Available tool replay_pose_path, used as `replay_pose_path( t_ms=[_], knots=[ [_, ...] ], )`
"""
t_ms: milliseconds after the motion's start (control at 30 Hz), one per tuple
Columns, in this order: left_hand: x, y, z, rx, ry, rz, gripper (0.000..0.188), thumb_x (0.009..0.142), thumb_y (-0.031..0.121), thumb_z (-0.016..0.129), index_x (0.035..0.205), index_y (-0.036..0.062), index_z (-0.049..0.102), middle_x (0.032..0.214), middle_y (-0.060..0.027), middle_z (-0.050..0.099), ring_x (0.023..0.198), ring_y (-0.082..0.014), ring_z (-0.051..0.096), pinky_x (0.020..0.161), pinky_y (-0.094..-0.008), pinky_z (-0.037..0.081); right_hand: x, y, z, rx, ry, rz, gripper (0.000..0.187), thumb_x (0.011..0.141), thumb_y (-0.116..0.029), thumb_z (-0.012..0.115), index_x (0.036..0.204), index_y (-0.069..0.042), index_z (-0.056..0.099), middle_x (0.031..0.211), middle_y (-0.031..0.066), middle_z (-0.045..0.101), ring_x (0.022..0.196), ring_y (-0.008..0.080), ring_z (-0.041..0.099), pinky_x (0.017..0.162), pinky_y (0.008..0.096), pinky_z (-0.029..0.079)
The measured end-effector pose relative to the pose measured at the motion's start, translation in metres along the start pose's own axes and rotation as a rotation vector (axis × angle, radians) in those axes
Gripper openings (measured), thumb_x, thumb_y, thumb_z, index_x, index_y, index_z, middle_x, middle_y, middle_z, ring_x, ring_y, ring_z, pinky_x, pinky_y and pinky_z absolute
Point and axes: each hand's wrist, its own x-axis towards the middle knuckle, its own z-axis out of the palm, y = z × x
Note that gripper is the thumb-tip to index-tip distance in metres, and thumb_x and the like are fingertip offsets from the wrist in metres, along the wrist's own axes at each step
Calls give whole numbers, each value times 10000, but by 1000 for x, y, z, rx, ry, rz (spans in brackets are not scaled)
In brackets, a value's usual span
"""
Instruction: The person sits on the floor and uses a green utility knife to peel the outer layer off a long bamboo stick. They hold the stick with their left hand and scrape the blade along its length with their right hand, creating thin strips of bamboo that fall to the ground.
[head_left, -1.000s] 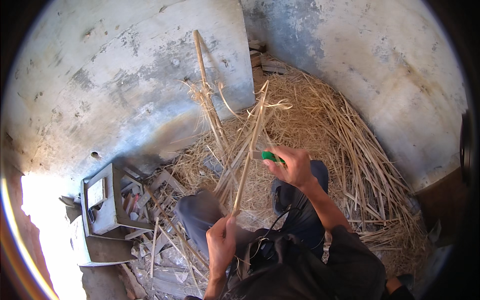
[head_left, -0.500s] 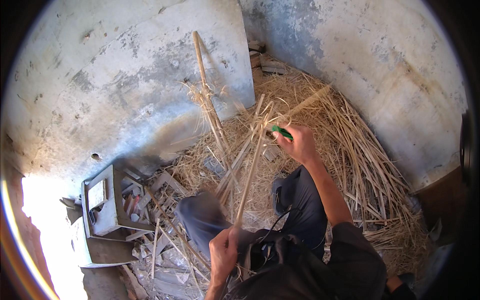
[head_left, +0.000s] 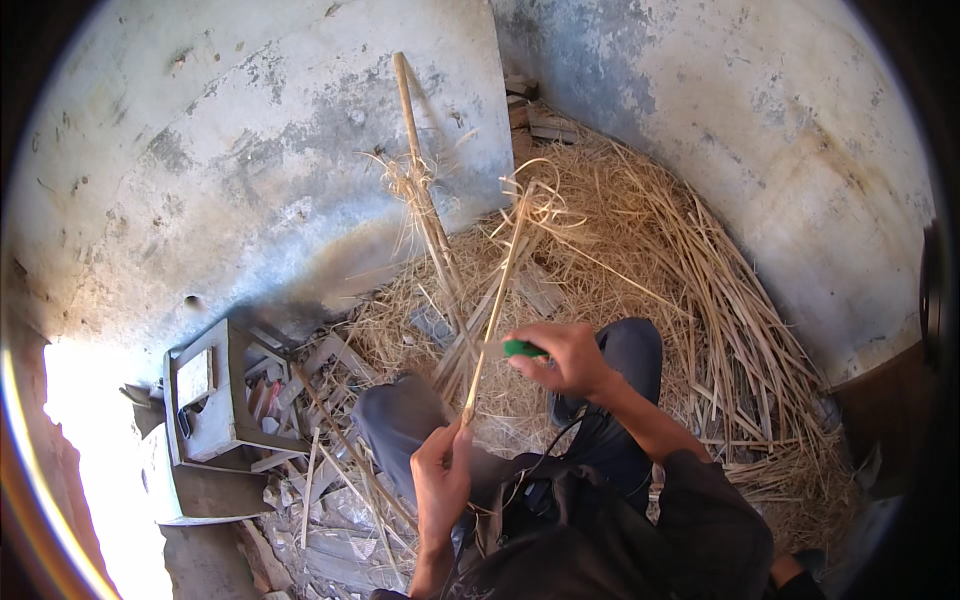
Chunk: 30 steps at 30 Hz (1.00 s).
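My left hand (head_left: 441, 478) is closed round the near end of a thin, bamboo-like strip (head_left: 494, 312), which slants up and away from me. At its far end curls a tuft of pale shavings (head_left: 548, 203). My right hand (head_left: 572, 362) is wrapped round the green handle of a knife (head_left: 522, 348). The knife's blade points left and lies against or very near the strip, roughly between its middle and my left hand; exact contact is hard to tell. Beyond the strip, a taller pole (head_left: 409, 115) leans on the wall, with frayed fibres partway down.
Long split strips (head_left: 735, 290) lie heaped along the right wall, over a floor of loose shavings (head_left: 620, 235). A worn wooden stool-like frame (head_left: 235, 400) rests on its side at the left among rubble (head_left: 340, 540). My bent knees (head_left: 400, 425) flank the work.
My right hand has drawn the knife down along the strip toward me, from near its far end. My left hand stays at the near end; the shavings at the tip show more openly.
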Motion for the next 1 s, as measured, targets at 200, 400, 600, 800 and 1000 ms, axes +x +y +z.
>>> replay_pose_path(
  t_ms=[200,400,600,800,1000],
  knots=[
    [7,25,8,-27,10,55,270,1101,103,655,1308,-31,762,769,-50,529,723,-108,485,656,-331,417,-2,-20,7,-65,-3,-202,308,959,-357,829,1097,-82,811,859,54,779,677,233,760,613,355,603],
    [7,30,9,-1,3,48,283,1105,100,644,1332,-27,756,777,-57,536,730,-112,495,673,-327,432,1,-24,0,-121,-9,-213,310,945,-374,839,1087,-99,815,815,29,751,649,221,738,586,362,581],
    [6,34,10,-32,10,24,281,1104,95,642,1325,-38,755,791,-57,561,737,-109,503,671,-325,432,3,-23,-1,-154,35,-241,308,944,-383,845,1077,-107,814,815,15,752,632,213,724,575,353,565],
    [6,33,8,3,21,52,279,1101,96,648,1317,-44,757,779,-63,549,729,-110,499,660,-328,427,5,-24,-9,-197,10,-223,315,940,-374,850,1066,-88,816,874,33,793,683,220,761,605,348,594],
    [3,29,6,47,13,43,279,1094,108,665,1299,-59,755,758,-74,525,704,-118,487,647,-336,421,10,-8,-12,-165,101,-147,302,974,-388,831,1083,-107,814,901,51,806,696,215,774,601,350,593]
  ],
)
